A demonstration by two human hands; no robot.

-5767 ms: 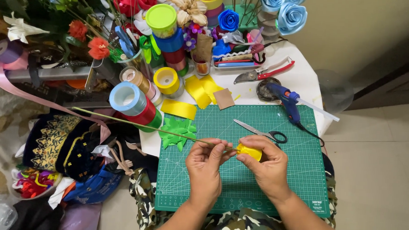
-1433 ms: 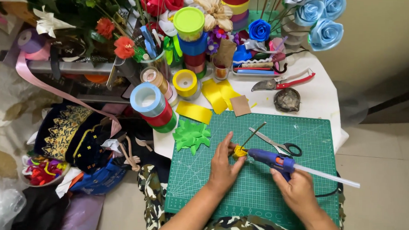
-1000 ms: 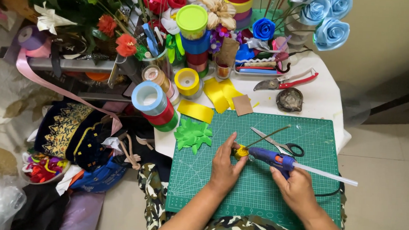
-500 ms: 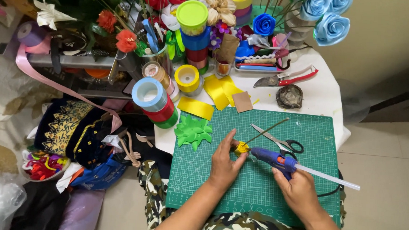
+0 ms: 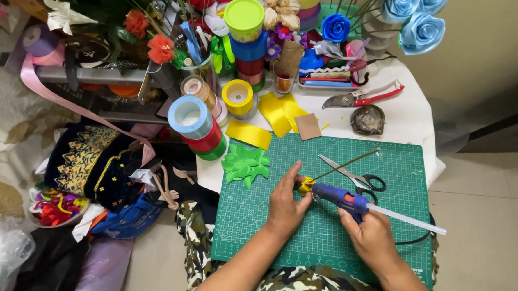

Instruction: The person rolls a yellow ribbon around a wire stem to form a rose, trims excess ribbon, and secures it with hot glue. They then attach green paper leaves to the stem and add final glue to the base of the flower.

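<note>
Two hands meet over the green cutting mat [image 5: 325, 235] in the head view, the only one there is. The left hand [image 5: 285, 206] lies flat-ish on the mat, its fingers [image 5: 291, 175] pinching a small yellow ribbon piece [image 5: 307, 185] on the end of a thin green stem [image 5: 346, 164]; the right hand [image 5: 372, 238] is closed round the handle of a blue glue gun [image 5: 338, 196], whose nozzle sits right at that yellow piece. Whether glue is coming out cannot be told. The plain risk is a burn — the left fingertips are touching the very spot the nozzle points at, and hot glue could run onto skin. Too much glue could also stick the ribbon to the mat. Scissors [image 5: 356, 179] lie open just beside the gun, under the stem, so a slipping wrist might catch the blades. The gun's cord [image 5: 413, 240] trails off the counter edge at the right — a snag there could jerk the nozzle. Green leaf cut-outs [image 5: 245, 163] lie nearby on the left, apart from the work.
</note>
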